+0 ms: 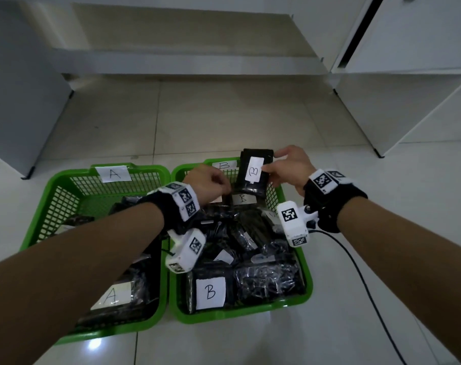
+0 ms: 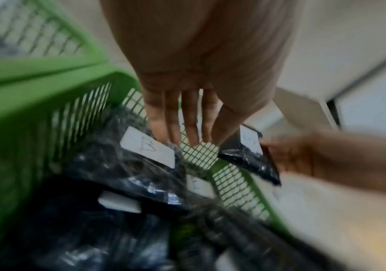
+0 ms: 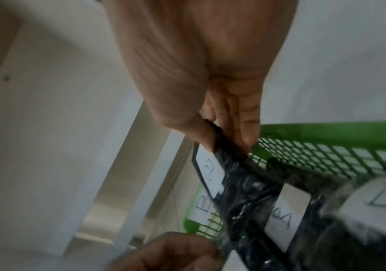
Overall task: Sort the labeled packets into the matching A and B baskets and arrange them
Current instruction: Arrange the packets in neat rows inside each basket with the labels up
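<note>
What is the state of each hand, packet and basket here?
Right hand: pinches held packet.
Left hand: open, fingers straight, over B basket.
Held packet: upright, label B.
B basket: full of packets.
A basket: partly filled.

Two baskets sit side by side on the floor, the A basket left of the B basket, both holding packets. Shelving stands behind them, with cabinets either side.
</note>
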